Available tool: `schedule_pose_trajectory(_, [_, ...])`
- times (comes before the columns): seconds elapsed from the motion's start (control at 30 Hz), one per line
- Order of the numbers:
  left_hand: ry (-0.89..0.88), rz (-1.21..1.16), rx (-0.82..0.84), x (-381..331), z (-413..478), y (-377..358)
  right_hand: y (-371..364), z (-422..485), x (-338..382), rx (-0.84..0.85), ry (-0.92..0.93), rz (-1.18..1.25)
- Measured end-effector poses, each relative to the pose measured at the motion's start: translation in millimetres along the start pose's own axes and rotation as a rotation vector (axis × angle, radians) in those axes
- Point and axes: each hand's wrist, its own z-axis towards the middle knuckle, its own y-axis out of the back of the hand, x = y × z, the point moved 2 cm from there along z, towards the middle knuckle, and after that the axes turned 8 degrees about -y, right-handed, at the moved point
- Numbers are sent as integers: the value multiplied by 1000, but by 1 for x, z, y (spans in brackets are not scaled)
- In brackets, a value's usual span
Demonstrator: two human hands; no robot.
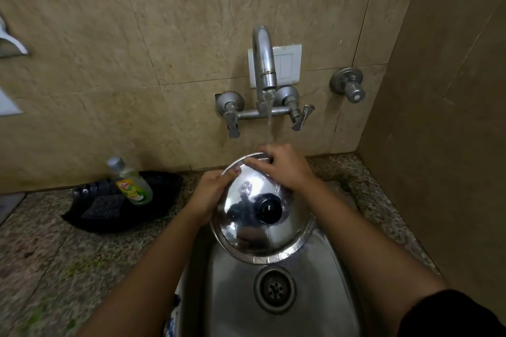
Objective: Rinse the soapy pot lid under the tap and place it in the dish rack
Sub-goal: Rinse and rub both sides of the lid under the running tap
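Observation:
A shiny steel pot lid (246, 238) with a black knob (269, 207) is held tilted over the steel sink (235, 295). My left hand (209, 194) grips its left rim, thumb on top. My right hand (284, 167) lies over the lid's far edge, fingers on the rim. Water runs from the wall tap (264, 63) onto my right hand and the lid's top edge. No dish rack is visible.
A dish soap bottle (131, 182) and a dark scrub pad (102, 206) lie in a black tray (153, 213) on the speckled stone counter (54, 268) at left. Tap handles (301, 116) and a separate valve (350, 87) stick out of the tiled wall. The drain (275, 288) sits below the lid.

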Motion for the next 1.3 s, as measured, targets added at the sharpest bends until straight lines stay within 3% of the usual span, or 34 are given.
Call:
schedule_pose_trajectory(0.17, [55,-295,-332,19,-17,10,-7,-13,-43,-316,-254,388])
schedule_pose_trajectory(0.27, [102,-442,-443,40,-28,15,-28,-38,-51,-251,-259,596])
schedule_pose_trajectory(0.37, [106,-445,-527,53,-35,21,-38,-64,-64,-237,-205,530])
schedule_pose_trajectory(0.47, [152,-471,-558,61,-37,22,-31,-76,-86,-308,-40,195])
schedule_pose_trajectory(0.6, [292,-487,-515,65,-34,11,-22,-77,-82,-337,328,-227])
schedule_pose_trajectory(0.7, [491,-529,-382,57,-31,-8,-15,-75,-76,-181,462,-303])
schedule_pose_trajectory(0.8, [635,-385,-307,61,-28,-13,7,-73,-65,-85,401,-205])
schedule_pose_trajectory(0.9, [713,-360,-142,66,-35,-14,28,-65,-54,-13,202,-44])
schedule_pose_trajectory(0.97, [680,-337,-48,69,-38,-17,31,-55,-52,69,49,153])
schedule_pose_trajectory(1.03, [577,-476,30,70,-37,-19,27,-45,-52,73,-7,344])
schedule_pose_trajectory(1.13, [437,-594,-6,62,-36,-16,20,-37,-54,78,-146,515])
schedule_pose_trajectory(1.3, [149,-385,-84,39,-37,-6,6,-33,-55,13,-273,606])
